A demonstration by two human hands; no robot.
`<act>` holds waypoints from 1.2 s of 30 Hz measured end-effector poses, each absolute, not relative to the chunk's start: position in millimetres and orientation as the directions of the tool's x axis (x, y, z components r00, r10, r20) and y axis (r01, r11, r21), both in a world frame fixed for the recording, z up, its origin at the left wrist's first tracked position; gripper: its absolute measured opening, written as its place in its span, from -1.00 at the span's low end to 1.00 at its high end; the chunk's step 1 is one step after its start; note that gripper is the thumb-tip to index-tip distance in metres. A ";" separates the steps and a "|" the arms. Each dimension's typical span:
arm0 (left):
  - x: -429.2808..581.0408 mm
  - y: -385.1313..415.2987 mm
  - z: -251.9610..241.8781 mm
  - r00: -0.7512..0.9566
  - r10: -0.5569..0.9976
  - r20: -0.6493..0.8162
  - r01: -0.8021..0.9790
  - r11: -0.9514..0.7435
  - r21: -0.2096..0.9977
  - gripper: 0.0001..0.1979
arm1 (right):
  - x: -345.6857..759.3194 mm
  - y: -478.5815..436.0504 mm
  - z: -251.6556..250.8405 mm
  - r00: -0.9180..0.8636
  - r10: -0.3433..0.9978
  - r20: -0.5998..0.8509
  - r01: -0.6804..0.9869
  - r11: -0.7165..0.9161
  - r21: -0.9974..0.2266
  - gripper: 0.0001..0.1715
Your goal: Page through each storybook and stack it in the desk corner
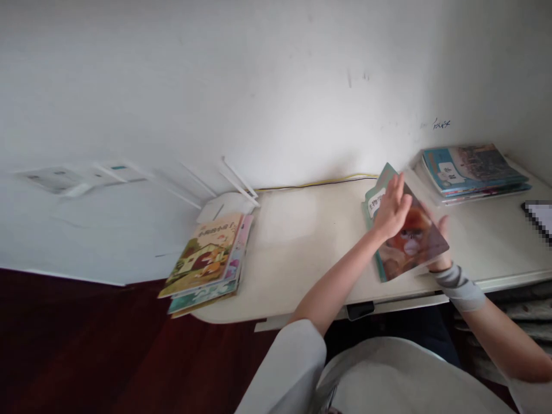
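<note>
A biology textbook (411, 244) with a monkey photo and a green border is tilted over the right half of the table, its cover facing me. Across that cover lies my left hand (393, 208), fingers stretched out and pressed flat near the upper edge. My right hand (440, 253) supports the textbook from behind at its right edge; the thumb shows, while the other fingers are mostly hidden. A clear film seems to stick out along the lower edge.
A stack of textbooks (474, 169) rests against the wall at right, near a pixelated dark-edged object (539, 217). Picture books (207, 259) overhang the left end of the white table (297, 247), beside a white router (228, 204). A cable (319, 183) runs along the wall.
</note>
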State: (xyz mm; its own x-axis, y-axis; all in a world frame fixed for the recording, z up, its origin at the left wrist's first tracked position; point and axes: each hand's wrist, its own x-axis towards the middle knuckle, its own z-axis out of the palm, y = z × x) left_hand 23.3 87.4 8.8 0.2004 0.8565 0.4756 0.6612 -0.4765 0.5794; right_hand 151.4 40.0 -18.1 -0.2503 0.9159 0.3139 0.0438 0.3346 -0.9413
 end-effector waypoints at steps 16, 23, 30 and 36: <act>-1.9 136.6 -28.7 0.216 0.975 0.055 0.966 -0.222 0.131 -0.42 | 223.7 -3.3 -63.6 -0.282 0.892 0.354 0.924 0.352 -0.150 -0.39; -83.3 106.0 -4.0 0.013 0.979 -0.202 0.999 -0.004 0.045 -0.51 | 228.1 35.4 -61.2 -0.225 0.927 0.300 0.970 0.241 -0.016 -0.32; -137.1 70.3 -10.5 0.035 0.944 -0.327 0.937 0.082 0.340 -0.51 | 196.2 89.1 -39.1 -0.270 0.948 0.169 0.962 0.257 0.094 -0.37; -126.6 104.0 -29.8 -0.052 0.995 -0.080 0.894 0.082 0.441 -0.71 | 203.1 107.6 -30.3 -0.063 0.998 -0.020 0.997 0.062 -0.047 -0.36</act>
State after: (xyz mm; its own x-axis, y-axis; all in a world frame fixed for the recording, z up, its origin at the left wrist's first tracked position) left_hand -126.6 104.0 -29.8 -0.0522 0.9955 -0.0797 0.8938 0.0821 0.4409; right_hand 203.1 107.6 -30.3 -0.0626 0.9978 -0.0204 0.9970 0.0616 -0.0472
